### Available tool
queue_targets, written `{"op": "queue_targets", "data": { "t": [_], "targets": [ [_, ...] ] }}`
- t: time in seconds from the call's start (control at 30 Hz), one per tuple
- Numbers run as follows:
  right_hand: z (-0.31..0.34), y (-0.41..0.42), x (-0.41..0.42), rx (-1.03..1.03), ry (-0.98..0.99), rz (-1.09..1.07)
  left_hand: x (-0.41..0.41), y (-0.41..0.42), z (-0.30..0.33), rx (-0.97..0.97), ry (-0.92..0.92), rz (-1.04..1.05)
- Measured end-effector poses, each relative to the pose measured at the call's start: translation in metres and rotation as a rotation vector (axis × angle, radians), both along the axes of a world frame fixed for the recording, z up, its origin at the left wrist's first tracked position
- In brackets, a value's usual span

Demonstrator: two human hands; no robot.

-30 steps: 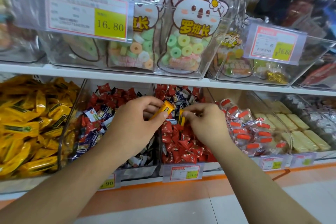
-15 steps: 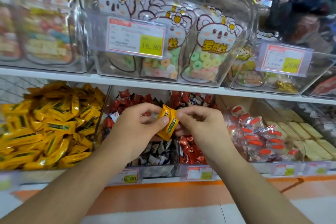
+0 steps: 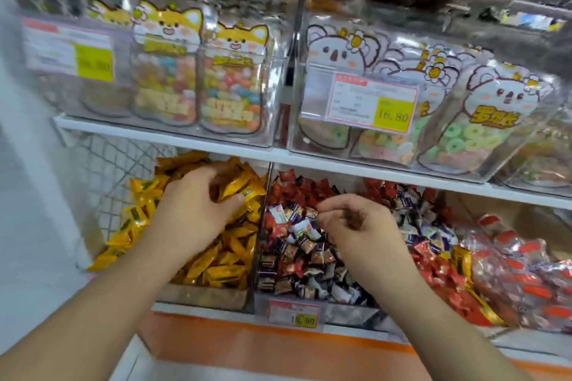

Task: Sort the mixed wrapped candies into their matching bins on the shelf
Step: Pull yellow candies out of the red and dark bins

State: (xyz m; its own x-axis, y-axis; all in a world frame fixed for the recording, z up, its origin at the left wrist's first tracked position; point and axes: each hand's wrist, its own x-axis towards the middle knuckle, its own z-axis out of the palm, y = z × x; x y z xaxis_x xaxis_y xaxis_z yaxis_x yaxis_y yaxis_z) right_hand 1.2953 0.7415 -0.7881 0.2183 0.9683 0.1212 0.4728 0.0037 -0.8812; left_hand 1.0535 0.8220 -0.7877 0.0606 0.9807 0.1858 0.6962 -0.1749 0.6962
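Holding yellow candy [image 3: 244,192] in left hand [image 3: 198,204] grip over yellow bin [image 3: 204,295].

Glossy foil yellow candies [image 3: 226,269], clear plastic bins [image 3: 257,244], white wire mesh [image 3: 108,170]

Your left hand [image 3: 192,210] and right hand [image 3: 356,226] were bare, with no gloves on them. Nothing showed on the fingers that could be told as a ring, though motion blur softened them. Both forearms were uncovered from the wrists down to the bottom edge of the picture, with no sleeve, cuff, watch or band in sight. The nails looked short and plain where they could be made out; finer detail was too blurred to tell.
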Motion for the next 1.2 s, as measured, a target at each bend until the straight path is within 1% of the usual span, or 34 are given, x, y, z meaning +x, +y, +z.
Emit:
{"op": "queue_targets", "data": {
  "t": [0.07,0.13,0.27,0.37,0.47,0.57,0.63,0.77,0.83,0.9,1.03,1.1,1.2],
  "targets": [
    [-0.002,0.001,0.0,-0.002,-0.013,0.013,-0.009,0.006,-0.002,-0.026,0.122,0.007],
    [-0.003,0.001,0.002,0.011,-0.047,0.012,-0.011,0.009,-0.002,-0.02,0.175,0.009],
    [-0.001,-0.004,0.015,0.03,-0.069,-0.033,0.006,0.002,0.005,0.041,0.139,-0.064],
    [0.001,-0.008,0.032,0.052,-0.057,-0.063,0.03,-0.008,0.005,0.087,0.14,-0.162],
    [0.003,-0.015,0.058,0.072,-0.038,-0.125,0.06,-0.021,0.007,0.091,0.14,-0.281],
    [0.002,-0.026,0.091,0.08,-0.06,-0.194,0.089,-0.029,0.007,0.103,0.141,-0.367],
    [0.002,-0.036,0.116,0.094,-0.155,-0.253,0.108,-0.031,0.005,0.117,0.123,-0.403],
    [0.003,-0.059,0.162,0.045,-0.503,-0.337,0.151,-0.037,-0.003,0.118,0.095,-0.496],
    [-0.001,-0.065,0.183,0.015,-0.69,-0.345,0.174,-0.043,-0.008,0.127,0.084,-0.579],
    [-0.009,-0.065,0.202,0.038,-0.838,-0.308,0.196,-0.048,-0.014,0.133,0.105,-0.634],
    [-0.027,-0.057,0.22,-0.043,-0.978,-0.293,0.228,-0.058,-0.024,0.136,0.175,-0.714],
    [-0.03,-0.053,0.221,-0.097,-1.025,-0.299,0.235,-0.059,-0.027,0.119,0.205,-0.715],
    [-0.032,-0.05,0.22,-0.106,-1.096,-0.342,0.238,-0.059,-0.032,0.099,0.247,-0.697]
  ]
}}
